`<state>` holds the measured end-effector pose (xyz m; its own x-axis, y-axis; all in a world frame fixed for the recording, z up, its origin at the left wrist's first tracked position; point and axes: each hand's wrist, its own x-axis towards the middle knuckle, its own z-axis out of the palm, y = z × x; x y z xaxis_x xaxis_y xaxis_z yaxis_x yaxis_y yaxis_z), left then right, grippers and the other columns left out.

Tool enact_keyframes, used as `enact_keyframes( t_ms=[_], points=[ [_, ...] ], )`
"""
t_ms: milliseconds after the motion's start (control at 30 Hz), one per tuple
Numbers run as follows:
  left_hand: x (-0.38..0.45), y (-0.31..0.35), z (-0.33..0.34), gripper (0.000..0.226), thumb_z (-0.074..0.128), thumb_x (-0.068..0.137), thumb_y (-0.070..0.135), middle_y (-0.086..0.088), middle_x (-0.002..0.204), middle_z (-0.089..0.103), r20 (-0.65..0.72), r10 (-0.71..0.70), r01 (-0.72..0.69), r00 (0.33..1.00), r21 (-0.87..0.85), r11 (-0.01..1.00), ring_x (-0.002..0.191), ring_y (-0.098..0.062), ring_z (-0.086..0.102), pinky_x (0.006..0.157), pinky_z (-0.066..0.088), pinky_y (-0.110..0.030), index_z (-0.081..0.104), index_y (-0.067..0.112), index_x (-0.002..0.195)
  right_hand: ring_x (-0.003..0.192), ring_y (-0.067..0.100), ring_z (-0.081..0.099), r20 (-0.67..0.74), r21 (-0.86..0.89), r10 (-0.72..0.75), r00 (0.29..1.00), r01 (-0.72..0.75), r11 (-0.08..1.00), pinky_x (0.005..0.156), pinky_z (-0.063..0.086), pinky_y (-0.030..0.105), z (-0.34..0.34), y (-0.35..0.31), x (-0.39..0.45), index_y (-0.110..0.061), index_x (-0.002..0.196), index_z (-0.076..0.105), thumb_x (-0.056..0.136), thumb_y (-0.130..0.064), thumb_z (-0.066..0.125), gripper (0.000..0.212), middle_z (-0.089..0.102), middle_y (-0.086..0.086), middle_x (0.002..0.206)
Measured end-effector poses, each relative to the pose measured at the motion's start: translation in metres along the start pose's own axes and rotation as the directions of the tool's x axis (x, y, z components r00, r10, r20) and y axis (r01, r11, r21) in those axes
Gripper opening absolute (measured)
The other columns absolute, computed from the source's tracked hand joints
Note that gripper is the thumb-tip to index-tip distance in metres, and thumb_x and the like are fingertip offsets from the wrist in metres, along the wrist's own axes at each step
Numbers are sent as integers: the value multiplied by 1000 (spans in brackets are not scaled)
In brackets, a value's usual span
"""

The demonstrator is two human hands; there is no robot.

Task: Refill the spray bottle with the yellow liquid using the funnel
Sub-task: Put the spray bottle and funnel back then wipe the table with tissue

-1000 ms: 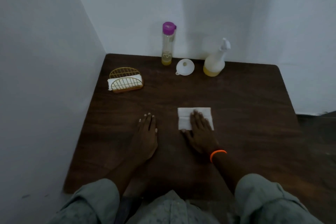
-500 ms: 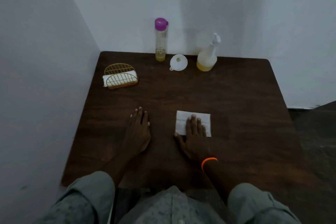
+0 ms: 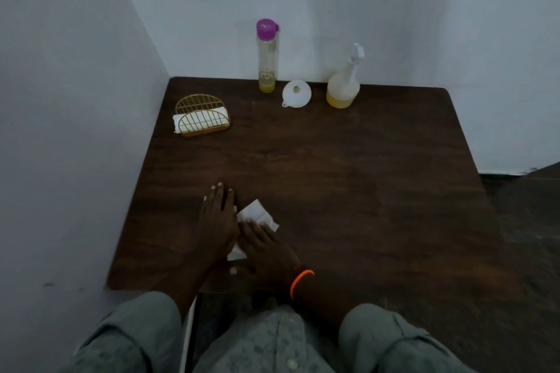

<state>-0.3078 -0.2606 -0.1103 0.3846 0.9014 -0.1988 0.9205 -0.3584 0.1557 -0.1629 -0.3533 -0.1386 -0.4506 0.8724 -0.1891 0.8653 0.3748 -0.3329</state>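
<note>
Dark wooden table [image 3: 348,191] fills the corner between two pale walls; all places below are given from it.

Near its front edge, left of centre — both hands lie side by side, touching. Left hand [image 3: 219,221] flat, palm down, fingers straight and close together, resting on the wood and along the left edge of a white napkin [image 3: 257,215]. Right hand [image 3: 266,248] flat on the napkin, fingers extended and loosely together, pressing it down; the paper is skewed, one corner showing past the fingertips, another under the wrists. Orange band [image 3: 300,281] on the right wrist. Neither hand grips anything.

Back edge, against the wall: spray bottle [image 3: 344,88] upright, a shallow yellow layer at the bottom. Just left of it, the white funnel [image 3: 296,93], mouth up. Left again, a tall clear bottle [image 3: 266,57] with purple cap, a little yellow liquid at its base.

Back-left: gold wire napkin holder [image 3: 201,116], napkins inside.

Centre and right side of the table are bare wood — nothing stands between hands and bottles.
</note>
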Motion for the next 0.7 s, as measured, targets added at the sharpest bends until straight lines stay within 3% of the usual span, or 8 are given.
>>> enact_keyframes(
  t_ms=[100, 200, 400, 567, 700],
  points=[
    [1, 9, -2, 66, 18, 97, 38, -24, 158, 28, 5, 33, -33, 999, -19, 999, 149, -37, 23, 119, 22, -49, 40, 3, 148, 153, 26, 7, -22, 20, 156, 988, -155, 988, 124, 14, 49, -16, 34, -18, -9, 157, 17, 99, -63, 27, 80, 8, 13, 165],
    [6, 21, 0, 58, 21, 102, 33, -20, 161, 25, 0, 46, -46, 999, -50, 998, 151, -34, 18, 122, 18, -47, 35, 6, 151, 154, 22, -3, -55, 68, 350, 935, -346, 936, 125, 8, 45, -29, 69, -47, -11, 158, 6, 98, -65, 25, 83, -3, 8, 166],
    [12, 38, 3, 57, 22, 102, 30, -22, 156, 34, -7, 101, -101, 995, -37, 994, 147, -38, 27, 119, 28, -52, 42, 3, 148, 153, 22, -10, -107, 215, 711, 695, -682, 699, 125, 2, 44, -27, 119, -129, -14, 158, -7, 95, -69, 18, 87, -14, 7, 165],
    [7, 45, 5, 54, 26, 103, 26, -20, 159, 30, 17, 87, -85, 996, -64, 994, 150, -36, 22, 120, 25, -50, 37, 2, 150, 153, 27, -10, -99, 219, 802, 588, -774, 594, 124, 0, 46, -24, 116, -151, -12, 158, -8, 90, -74, 12, 94, -15, 9, 165],
    [-5, 46, 4, 53, 28, 103, 25, -21, 158, 32, 18, 51, -49, 999, -100, 994, 149, -37, 24, 120, 26, -51, 38, 1, 149, 152, 28, -13, -76, 241, 775, 628, -743, 625, 124, 0, 49, -22, 93, -127, -11, 157, -10, 88, -76, 14, 97, -18, 9, 165]
  ],
)
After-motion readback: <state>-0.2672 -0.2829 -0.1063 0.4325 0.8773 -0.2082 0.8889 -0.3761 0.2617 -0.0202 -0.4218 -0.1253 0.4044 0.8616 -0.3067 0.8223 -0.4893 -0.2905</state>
